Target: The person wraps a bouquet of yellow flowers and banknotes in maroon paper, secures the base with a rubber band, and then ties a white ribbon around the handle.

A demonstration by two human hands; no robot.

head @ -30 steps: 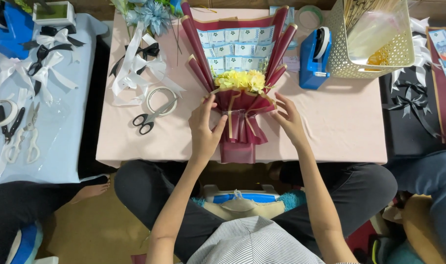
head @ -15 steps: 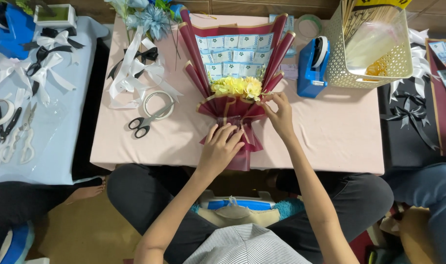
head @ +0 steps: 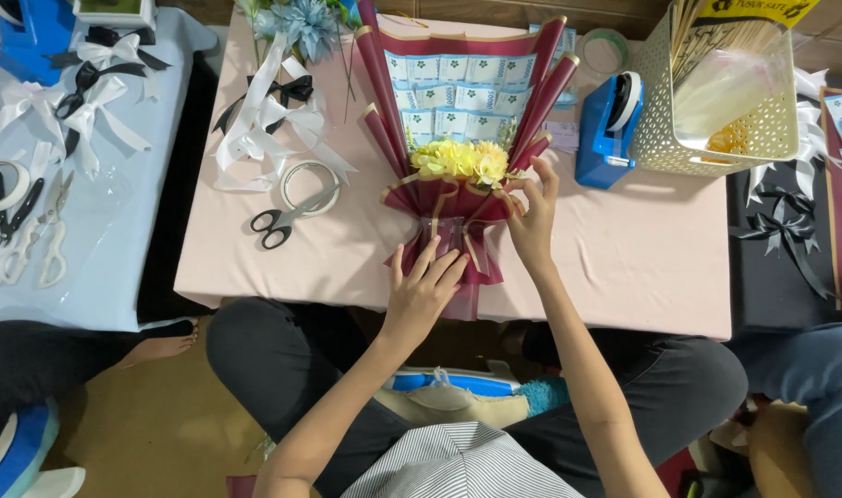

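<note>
My left hand (head: 423, 290) lay flat-fingered on the bouquet (head: 458, 175) stem, my right hand (head: 532, 217) pinching its wrap beside the yellow flowers (head: 462, 161).

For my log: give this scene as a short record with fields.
surface: pink table
main item: maroon bouquet with yellow flowers and folded notes, lying flat
left hand: flat on the bouquet's lower wrap
right hand: fingertips at the wrap's right edge, beside the flowers
nearby left: scissors, tape roll, white ribbons
nearby right: blue tape dispenser, cream basket
</note>
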